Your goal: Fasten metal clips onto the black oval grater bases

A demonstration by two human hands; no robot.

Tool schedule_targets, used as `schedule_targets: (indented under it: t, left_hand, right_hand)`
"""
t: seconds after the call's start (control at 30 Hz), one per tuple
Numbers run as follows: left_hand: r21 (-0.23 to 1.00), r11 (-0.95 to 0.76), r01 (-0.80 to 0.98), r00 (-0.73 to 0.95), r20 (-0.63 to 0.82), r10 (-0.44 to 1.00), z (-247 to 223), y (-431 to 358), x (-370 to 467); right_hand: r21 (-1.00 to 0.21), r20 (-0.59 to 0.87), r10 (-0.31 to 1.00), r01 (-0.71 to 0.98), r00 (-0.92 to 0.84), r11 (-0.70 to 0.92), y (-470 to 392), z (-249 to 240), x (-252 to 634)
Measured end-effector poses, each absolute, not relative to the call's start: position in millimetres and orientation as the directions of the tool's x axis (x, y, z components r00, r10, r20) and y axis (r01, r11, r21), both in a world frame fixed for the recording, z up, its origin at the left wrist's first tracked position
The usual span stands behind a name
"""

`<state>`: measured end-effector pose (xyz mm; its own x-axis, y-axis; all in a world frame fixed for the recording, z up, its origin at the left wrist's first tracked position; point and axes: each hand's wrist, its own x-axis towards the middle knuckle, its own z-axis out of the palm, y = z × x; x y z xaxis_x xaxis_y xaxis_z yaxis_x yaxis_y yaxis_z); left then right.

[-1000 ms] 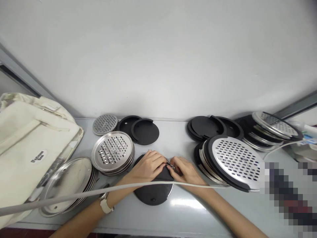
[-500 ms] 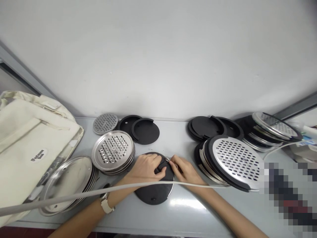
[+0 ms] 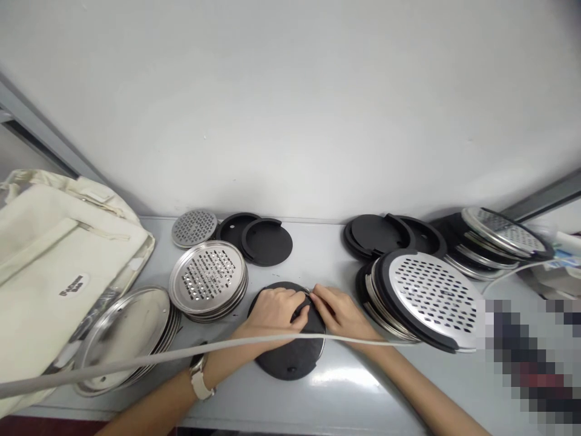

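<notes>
A black round disc [image 3: 290, 358] lies on the table in front of me, with a thin metal rim showing along its right side. My left hand [image 3: 278, 310] is closed over its upper part, fingers curled and thumb pressed against a dark raised piece. At the upper right edge my right hand [image 3: 338, 312] pinches the disc's rim with thumb and fingertips. What lies right under the fingertips is hidden. A pale cable [image 3: 218, 345] crosses in front of both forearms.
Left stand stacked metal grater plates [image 3: 207, 275] and plain metal discs [image 3: 129, 330], beside a cream bag [image 3: 68, 254]. Black rings and discs [image 3: 267, 242] lie behind. Assembled black-rimmed graters [image 3: 436, 297] lean in a stack at right, with another stack [image 3: 499, 233] beyond.
The black disc has shifted slightly right and turned a little under my hands. My left hand has moved slightly right, while my right hand stays at the rim.
</notes>
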<state>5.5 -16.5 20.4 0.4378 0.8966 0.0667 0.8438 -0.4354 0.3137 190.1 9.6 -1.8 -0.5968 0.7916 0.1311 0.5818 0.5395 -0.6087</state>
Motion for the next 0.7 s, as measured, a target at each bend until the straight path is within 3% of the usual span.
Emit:
schedule_targets:
  t: [0.33, 0.7]
  left_hand:
    - [0.262, -0.342, 0.902, 0.335, 0.075, 0.939, 16.2, -15.0, 18.5]
    - [0.277, -0.322, 0.905, 0.309, 0.089, 0.947, 14.6, -17.3, 18.0]
  right_hand:
    - [-0.52, 0.162, 0.784, 0.624, -0.599, 0.583, 16.9, -1.5, 197.2]
    - [-0.532, 0.159, 0.773, 0.606, -0.614, 0.591, 19.5, -1.7, 194.8]
